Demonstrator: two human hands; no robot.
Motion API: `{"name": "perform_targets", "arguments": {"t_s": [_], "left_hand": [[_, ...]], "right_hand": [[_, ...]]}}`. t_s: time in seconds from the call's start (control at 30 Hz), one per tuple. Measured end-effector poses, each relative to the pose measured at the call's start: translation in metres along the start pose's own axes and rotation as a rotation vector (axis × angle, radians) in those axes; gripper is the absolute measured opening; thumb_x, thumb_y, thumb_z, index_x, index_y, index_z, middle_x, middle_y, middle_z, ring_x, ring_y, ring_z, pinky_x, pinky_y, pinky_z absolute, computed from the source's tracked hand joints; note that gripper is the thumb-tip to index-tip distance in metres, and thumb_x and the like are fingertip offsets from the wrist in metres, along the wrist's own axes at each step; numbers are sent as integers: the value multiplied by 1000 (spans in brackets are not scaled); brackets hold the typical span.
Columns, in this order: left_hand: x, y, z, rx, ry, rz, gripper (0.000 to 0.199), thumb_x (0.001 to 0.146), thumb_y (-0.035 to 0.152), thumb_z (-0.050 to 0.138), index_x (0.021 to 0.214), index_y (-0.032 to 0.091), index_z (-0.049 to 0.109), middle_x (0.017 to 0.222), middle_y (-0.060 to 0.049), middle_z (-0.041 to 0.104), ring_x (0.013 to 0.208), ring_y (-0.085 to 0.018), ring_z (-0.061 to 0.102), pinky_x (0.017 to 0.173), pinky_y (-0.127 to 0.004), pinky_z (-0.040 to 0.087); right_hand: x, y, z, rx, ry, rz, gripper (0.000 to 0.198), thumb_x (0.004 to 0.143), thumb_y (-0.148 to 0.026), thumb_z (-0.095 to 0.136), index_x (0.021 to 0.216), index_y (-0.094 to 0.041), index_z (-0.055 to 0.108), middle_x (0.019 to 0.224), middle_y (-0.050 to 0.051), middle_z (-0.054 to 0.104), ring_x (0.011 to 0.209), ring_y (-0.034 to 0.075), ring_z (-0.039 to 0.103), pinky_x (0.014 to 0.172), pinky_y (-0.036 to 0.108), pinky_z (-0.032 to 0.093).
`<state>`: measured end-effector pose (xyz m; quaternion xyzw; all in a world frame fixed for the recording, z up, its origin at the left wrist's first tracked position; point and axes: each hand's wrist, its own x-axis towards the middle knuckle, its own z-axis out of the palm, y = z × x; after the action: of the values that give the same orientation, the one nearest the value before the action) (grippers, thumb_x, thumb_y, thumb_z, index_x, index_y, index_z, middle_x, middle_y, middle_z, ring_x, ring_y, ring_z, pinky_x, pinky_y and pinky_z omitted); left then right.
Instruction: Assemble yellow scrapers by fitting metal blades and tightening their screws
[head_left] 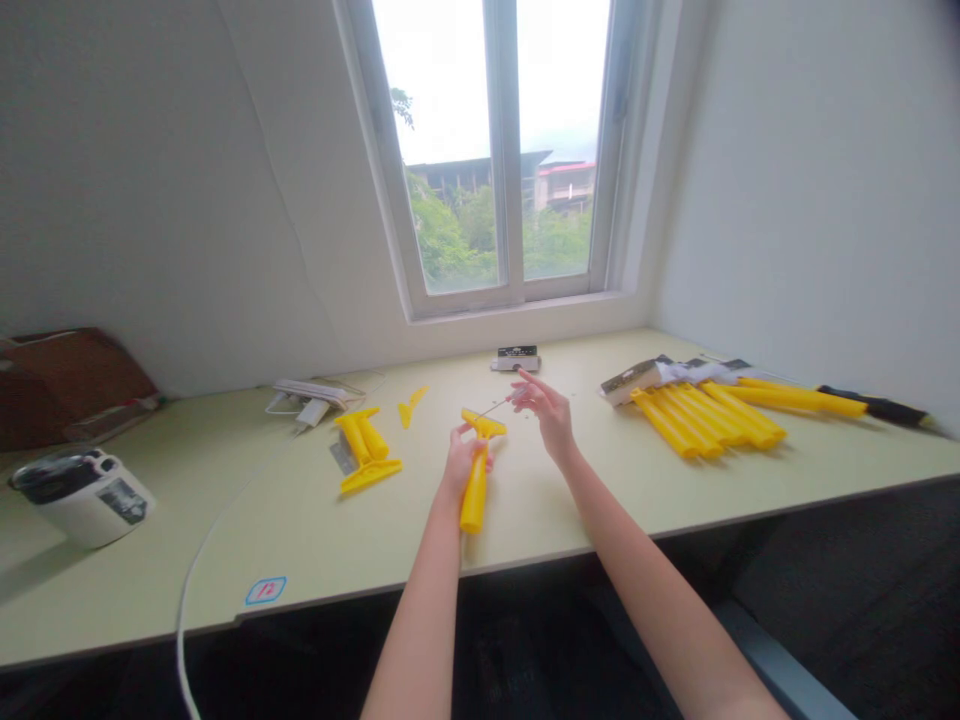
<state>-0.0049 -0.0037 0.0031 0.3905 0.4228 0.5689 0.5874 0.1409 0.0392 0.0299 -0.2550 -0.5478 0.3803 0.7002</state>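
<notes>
My left hand (pixel 457 463) is closed around a yellow scraper (pixel 474 495), its wide head pointing away from me and its thick handle toward me. In my right hand (pixel 553 418) is a thin screwdriver (pixel 492 408), pinched between the fingers. Its metal shaft reaches left to the scraper's head, where the tip seems to touch; the exact contact is too small to make out. Most of the screwdriver's handle is hidden by my fingers. Left of my hands lie more yellow scrapers (pixel 365 437), one with a grey blade, and small yellow plastic pieces (pixel 406 413).
Several yellow handles (pixel 697 425) lie at the right beside packaged scrapers (pixel 637 380) and a black-tipped tool (pixel 874 405). A small black-and-white box (pixel 517 358) sits below the window. Leftward are a white power strip (pixel 311 397), a cable (pixel 196 555) and a lidded mug (pixel 90 498).
</notes>
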Motion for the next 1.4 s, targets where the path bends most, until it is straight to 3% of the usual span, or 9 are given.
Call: {"name": "perform_targets", "arguments": {"t_s": [0.1, 0.3, 0.5, 0.67, 0.73, 0.9, 1.03, 1.27, 1.4], "left_hand": [[-1, 1, 0, 2, 1, 1, 42, 66, 12, 47, 103, 20, 28, 71, -2, 56, 40, -7, 47, 41, -20, 35], [-5, 2, 2, 11, -25, 19, 44, 65, 13, 48, 104, 20, 29, 66, 1, 54, 41, -7, 47, 42, -19, 35], [-2, 1, 1, 5, -9, 14, 44, 65, 13, 49, 104, 20, 29, 71, 0, 56, 41, -7, 47, 41, -20, 35], [0, -1, 1, -35, -5, 25, 46, 64, 12, 49, 104, 20, 29, 68, 0, 54, 40, -7, 46, 41, -19, 35], [-1, -1, 1, -40, -12, 35, 45, 64, 12, 49, 104, 19, 29, 67, 1, 54, 40, -7, 46, 41, -19, 35], [-2, 0, 1, -23, -9, 34, 45, 65, 12, 49, 105, 19, 29, 69, -1, 55, 40, -7, 46, 40, -19, 35], [-3, 1, 1, -26, -5, 21, 44, 66, 12, 50, 105, 20, 30, 71, -1, 56, 41, -6, 47, 41, -20, 35], [-2, 0, 1, -22, 13, 9, 47, 64, 13, 51, 105, 21, 29, 73, 0, 55, 41, -7, 48, 41, -20, 35], [-3, 1, 2, -19, 7, 18, 48, 65, 16, 54, 106, 21, 30, 73, -1, 55, 41, -6, 47, 42, -19, 35]], "right_hand": [[1, 1, -1, -25, 12, -18, 35, 75, -38, 53, 104, -18, 60, 88, 6, 65, 61, 13, 59, 52, 28, 48], [2, -1, -3, -73, 88, 5, 20, 69, -36, 62, 69, -16, 58, 59, 2, 62, 46, 9, 49, 42, 23, 40], [1, 0, 2, -40, 25, -30, 20, 74, -36, 56, 79, -17, 57, 72, 4, 64, 47, 9, 52, 43, 23, 41], [1, 1, 0, 29, -41, 13, 34, 76, -39, 51, 102, -18, 58, 84, 7, 65, 63, 14, 60, 53, 29, 48], [2, 0, -2, -10, -5, 10, 33, 73, -38, 55, 99, -18, 60, 84, 7, 65, 60, 14, 59, 51, 28, 47], [2, 0, -3, -42, 55, 18, 19, 69, -34, 62, 75, -16, 61, 64, 3, 64, 50, 11, 53, 46, 24, 42], [1, -1, -1, 6, 36, 37, 20, 69, -34, 62, 81, -18, 59, 67, 3, 65, 48, 10, 53, 43, 23, 39], [1, -2, -2, 34, -41, 46, 30, 74, -39, 52, 92, -17, 64, 80, 7, 66, 63, 15, 60, 54, 29, 47], [1, -1, -6, -80, 14, 34, 28, 71, -38, 57, 86, -16, 66, 65, 4, 64, 53, 12, 53, 49, 27, 43]]}}
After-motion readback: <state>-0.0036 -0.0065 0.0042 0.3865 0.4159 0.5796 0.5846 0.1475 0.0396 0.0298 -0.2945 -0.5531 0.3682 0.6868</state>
